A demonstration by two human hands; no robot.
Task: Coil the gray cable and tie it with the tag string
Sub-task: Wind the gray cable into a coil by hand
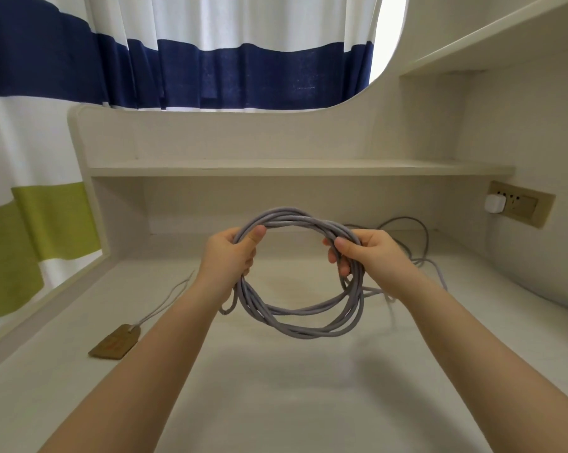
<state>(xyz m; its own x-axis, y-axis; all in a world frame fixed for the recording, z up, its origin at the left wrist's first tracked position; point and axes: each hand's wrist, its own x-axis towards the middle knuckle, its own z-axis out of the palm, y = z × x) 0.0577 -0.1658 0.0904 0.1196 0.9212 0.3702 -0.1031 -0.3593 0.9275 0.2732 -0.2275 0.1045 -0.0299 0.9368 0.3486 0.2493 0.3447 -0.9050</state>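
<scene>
The gray cable (303, 322) hangs as a round coil of several loops above the white desk (276, 403). My left hand (232, 256) grips the coil's left side, thumb pressed on top. My right hand (367, 251) grips its right side, fingers wrapped around the strands. Behind my right hand a loose length of cable (420, 230) trails over the desk toward the back right. A brown cardboard tag (115, 342) lies flat at the desk's left, with its pale string (164, 300) stretched out toward the back. Neither hand touches the tag or string.
A low shelf (295, 168) runs across the back above the desk. On the right wall is a socket panel (521, 204) with a white plug (494, 203) in it. A striped curtain (210, 67) hangs behind and to the left.
</scene>
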